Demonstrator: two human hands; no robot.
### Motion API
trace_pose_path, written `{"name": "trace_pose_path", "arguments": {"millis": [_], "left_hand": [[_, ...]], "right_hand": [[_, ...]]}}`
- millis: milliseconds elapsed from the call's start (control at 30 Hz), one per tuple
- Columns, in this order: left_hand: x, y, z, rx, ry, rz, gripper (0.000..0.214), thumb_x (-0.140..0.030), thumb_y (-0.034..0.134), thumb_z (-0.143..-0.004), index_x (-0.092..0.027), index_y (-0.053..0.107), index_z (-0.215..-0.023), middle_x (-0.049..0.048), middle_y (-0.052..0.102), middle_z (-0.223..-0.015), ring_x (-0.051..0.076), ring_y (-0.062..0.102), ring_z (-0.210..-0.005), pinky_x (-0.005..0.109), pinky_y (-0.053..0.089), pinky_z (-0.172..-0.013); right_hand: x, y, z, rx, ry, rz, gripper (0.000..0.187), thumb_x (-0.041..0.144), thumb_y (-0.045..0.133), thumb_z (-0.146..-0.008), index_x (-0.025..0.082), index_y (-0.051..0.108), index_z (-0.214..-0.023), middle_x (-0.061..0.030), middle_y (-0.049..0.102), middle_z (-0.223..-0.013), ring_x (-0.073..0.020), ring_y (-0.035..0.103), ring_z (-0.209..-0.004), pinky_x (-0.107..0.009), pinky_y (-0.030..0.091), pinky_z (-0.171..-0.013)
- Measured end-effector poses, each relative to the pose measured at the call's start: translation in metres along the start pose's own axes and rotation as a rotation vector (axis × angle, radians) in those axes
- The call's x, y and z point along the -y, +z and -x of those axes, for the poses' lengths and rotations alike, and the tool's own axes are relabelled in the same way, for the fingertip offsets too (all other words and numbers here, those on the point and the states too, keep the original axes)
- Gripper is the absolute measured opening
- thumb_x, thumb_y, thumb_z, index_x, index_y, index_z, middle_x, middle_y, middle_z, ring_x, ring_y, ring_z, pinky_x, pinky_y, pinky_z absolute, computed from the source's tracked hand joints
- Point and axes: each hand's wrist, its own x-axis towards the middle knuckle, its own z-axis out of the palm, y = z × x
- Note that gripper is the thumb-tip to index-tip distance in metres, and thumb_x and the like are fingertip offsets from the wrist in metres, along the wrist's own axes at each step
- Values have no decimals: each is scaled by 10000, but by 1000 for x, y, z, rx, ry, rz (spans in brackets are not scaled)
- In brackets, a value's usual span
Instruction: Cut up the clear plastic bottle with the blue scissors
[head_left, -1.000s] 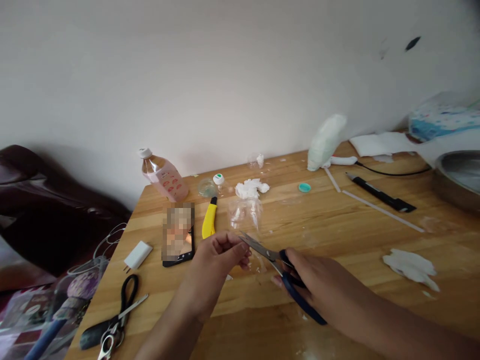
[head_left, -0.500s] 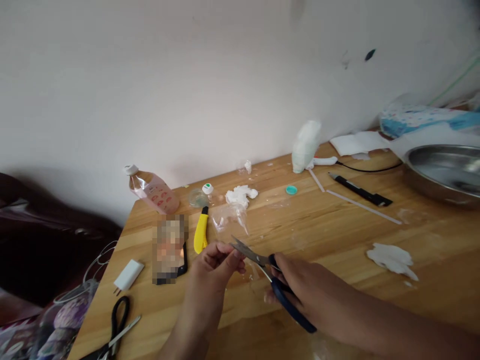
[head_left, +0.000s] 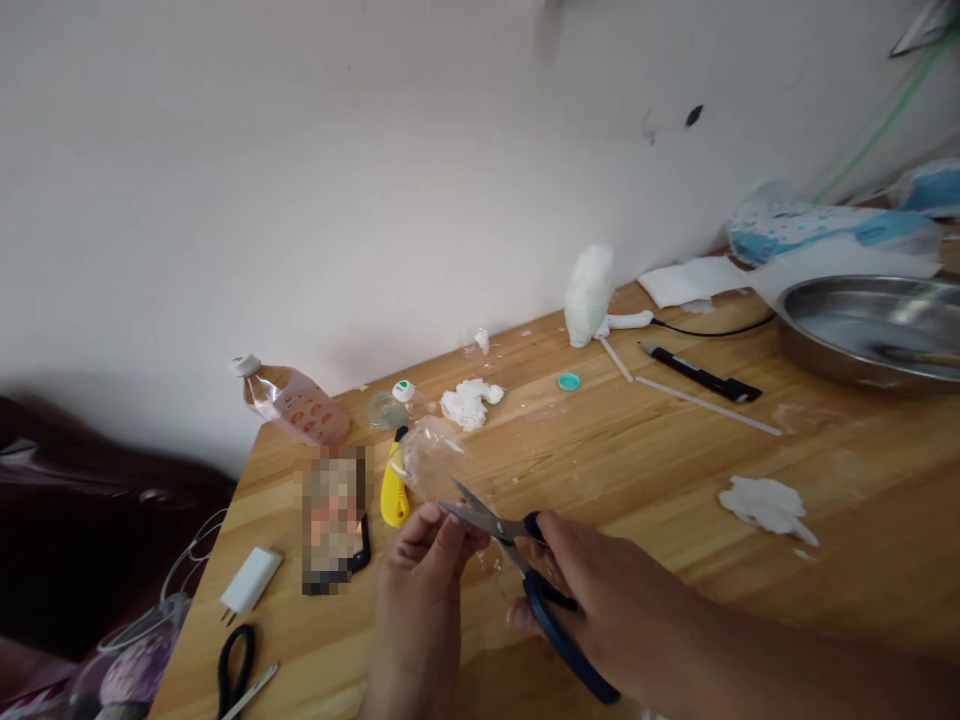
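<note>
Wooden table [head_left: 675, 470], contents listed left to right. Near left corner: black-handled scissors [head_left: 234, 672], lying idle at the table edge; white charger plug [head_left: 251, 581] just beyond them; a phone [head_left: 335, 520] lying flat, its screen blurred; a pink-labelled bottle [head_left: 289, 400] on its side against the wall. Yellow utility knife [head_left: 392, 490], long axis running away from the viewer, partly behind the clear plastic piece [head_left: 431, 462]. That plastic piece is the item in hand: thin and transparent, it rises up and away from the left hand [head_left: 421, 580], whose thumb and fingertips [head_left: 435, 525] are pinched shut on its lower edge. Blue-handled scissors [head_left: 525, 570], long axis slanting from lower right to upper left, blades parted a little with the tips [head_left: 457, 497] pointing at the plastic just above the left-hand pinch; whether the blades already touch the plastic cannot be told. The right hand [head_left: 607, 610] is curled closed through the scissor loops and lies to the right of the plastic; the left hand is the nearer one to it. Further right: crumpled white tissue [head_left: 466, 402], small teal cap [head_left: 568, 381], black pen [head_left: 697, 373], a second tissue [head_left: 765, 503], steel bowl [head_left: 870, 330] at the far right edge.
</note>
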Motion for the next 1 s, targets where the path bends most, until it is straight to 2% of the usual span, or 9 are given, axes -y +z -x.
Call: {"name": "trace_pose_path", "arguments": {"millis": [167, 233, 333, 433, 567, 633, 867, 933, 1000], "left_hand": [[-14, 4, 4, -6, -59, 66, 279, -351, 883, -575, -159, 728, -707, 30, 739, -795, 127, 653, -772, 238, 564, -777], [-17, 4, 4, -14, -60, 61, 271, -327, 890, -566, -160, 727, -705, 17, 725, -779, 109, 636, -743, 216, 557, -746], [-17, 1, 3, 0, -31, 23, 272, -301, 898, -552, -173, 722, -716, -20, 685, -705, 76, 592, -644, 169, 521, -639], [-14, -3, 2, 18, 66, -71, 244, -321, 875, -603, -181, 707, -711, -34, 653, -670, 64, 565, -619, 150, 487, -615], [-13, -8, 2, 67, 126, -168, 169, -320, 801, -719, -202, 696, -779, -39, 651, -716, 60, 550, -631, 152, 458, -623], [-17, -10, 3, 129, 78, -179, 146, -322, 759, -767, -204, 685, -808, -35, 645, -712, 66, 549, -625, 167, 454, -614], [-40, -9, 8, 387, -91, -306, 170, -332, 675, -841, -164, 675, -814, -1, 632, -685, 97, 573, -616, 223, 482, -628], [-40, -8, 8, 373, -77, -307, 173, -329, 693, -823, -160, 679, -790, 4, 637, -679, 102, 577, -618, 227, 484, -633], [-35, -6, 7, 304, -37, -308, 181, -335, 725, -787, -158, 690, -775, 17, 656, -688, 112, 581, -633, 230, 483, -636]], "right_hand": [[2, -5, 2, -20, -17, -8, 255, 415, 650, -778, 242, 536, -927, -14, 665, -897, -207, 609, -785, -293, 375, -643], [4, -8, 4, 7, -16, -46, 231, 397, 658, -770, 248, 540, -902, 8, 658, -850, -181, 587, -742, -279, 363, -619], [4, -13, 6, 117, -8, -142, 177, 390, 622, -807, 250, 531, -865, 40, 619, -750, -143, 538, -658, -261, 342, -563], [5, -17, 7, 235, -9, -215, 206, 434, 596, -839, 246, 513, -851, 54, 577, -708, -122, 495, -614, -253, 331, -526], [6, -25, 6, 152, -30, -114, 233, 430, 651, -797, 248, 523, -864, 45, 598, -745, -131, 509, -646, -259, 335, -542], [6, -31, 4, 130, -53, -48, 260, 435, 691, -762, 251, 531, -852, 50, 607, -742, -130, 516, -634, -259, 334, -535], [2, -52, -1, 197, -126, 88, 321, 530, 692, -755, 245, 547, -787, 58, 592, -678, -119, 492, -568, -255, 311, -482], [5, -49, 0, 190, -117, 55, 296, 508, 682, -772, 244, 547, -787, 59, 596, -678, -117, 500, -567, -253, 323, -490], [8, -41, 2, 162, -92, 2, 264, 478, 666, -790, 245, 543, -784, 60, 601, -673, -119, 514, -566, -256, 335, -504]]}}
